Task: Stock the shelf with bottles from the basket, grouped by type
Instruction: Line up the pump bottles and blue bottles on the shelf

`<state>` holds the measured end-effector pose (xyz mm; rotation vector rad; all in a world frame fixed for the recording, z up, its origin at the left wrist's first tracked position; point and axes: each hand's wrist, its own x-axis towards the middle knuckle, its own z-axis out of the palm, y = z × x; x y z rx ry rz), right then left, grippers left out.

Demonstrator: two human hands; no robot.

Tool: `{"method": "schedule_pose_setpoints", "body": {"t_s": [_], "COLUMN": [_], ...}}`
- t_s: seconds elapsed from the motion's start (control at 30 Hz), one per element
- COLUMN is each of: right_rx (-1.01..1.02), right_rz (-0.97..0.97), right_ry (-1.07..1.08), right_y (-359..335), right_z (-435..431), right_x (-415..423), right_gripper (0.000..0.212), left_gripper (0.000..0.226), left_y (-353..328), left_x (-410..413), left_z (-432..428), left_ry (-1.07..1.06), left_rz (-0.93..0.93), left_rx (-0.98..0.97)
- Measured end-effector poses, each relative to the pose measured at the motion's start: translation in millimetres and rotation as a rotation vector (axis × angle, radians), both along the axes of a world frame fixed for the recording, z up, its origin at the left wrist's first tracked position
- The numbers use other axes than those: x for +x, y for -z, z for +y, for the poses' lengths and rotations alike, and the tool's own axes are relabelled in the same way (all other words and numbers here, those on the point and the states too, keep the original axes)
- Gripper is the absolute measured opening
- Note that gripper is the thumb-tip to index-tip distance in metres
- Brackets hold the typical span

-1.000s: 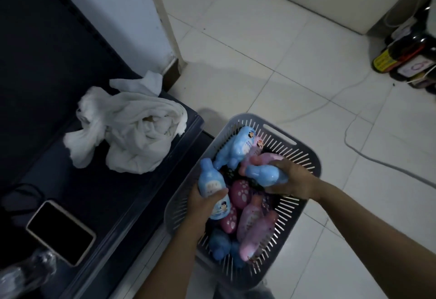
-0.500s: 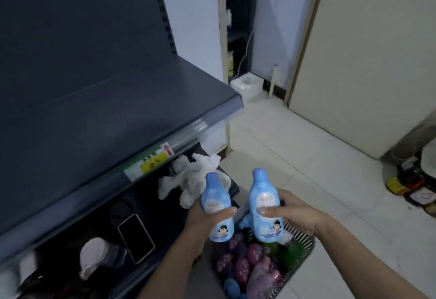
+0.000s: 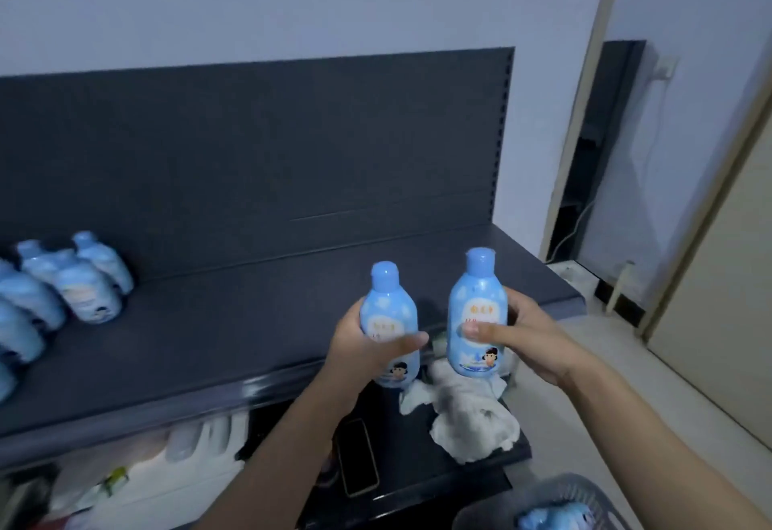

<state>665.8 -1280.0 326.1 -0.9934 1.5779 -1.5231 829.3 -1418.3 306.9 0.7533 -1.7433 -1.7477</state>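
Head view: cartoon-labelled blue bottles (image 3: 477, 293)

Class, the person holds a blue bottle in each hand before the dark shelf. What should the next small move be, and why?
Probably move both hands left and stand the bottles beside the cluster of blue plastic bottles on the dark grey shelf. The left hand grips one blue labelled bottle, the right hand a second such bottle, apparently the same type.

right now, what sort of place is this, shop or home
Most likely a shop or stockroom: a metal display shelf with a slotted back panel, matching blue bottles lined up at its left end, and a basket holding more.
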Motion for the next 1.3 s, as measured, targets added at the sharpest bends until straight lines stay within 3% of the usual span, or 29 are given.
{"method": "schedule_pose_setpoints", "body": {"t_s": [0.13, 0.3, 0.43, 0.6, 0.93, 1.3], "right_rx": [-0.035, -0.041, -0.054, -0.029, 0.048, 0.068], "right_rz": [0.026, 0.049, 0.038, 0.037, 0.046, 0.115], "right_ry": [-0.021, -0.029, -0.045, -0.056, -0.130, -0.247], "right_y": [-13, -15, -12, 2, 31, 61], "right_z": [-58, -135, -195, -265, -365, -403], "right_x": [52, 124, 177, 233, 287, 286], "right_gripper": [0.034, 0.041, 0.033, 0.038, 0.044, 0.044], "left_gripper": [0.053, 0.060, 0.053, 0.047, 0.051, 0.055], "left_y": [-14, -20, -20, -7, 23, 52], "left_x": [59, 142, 198, 248, 290, 296], "left_z": [-45, -105, -154, -199, -256, -281], "left_ry": [-0.099, -0.198, -0.273, -0.385, -0.491, -0.541], "left_rz": [0.033, 0.013, 0.000, -0.010, -0.080, -0.103], "left_rx": [-0.040, -0.077, -0.115, -0.130, -0.122, -0.040]}}
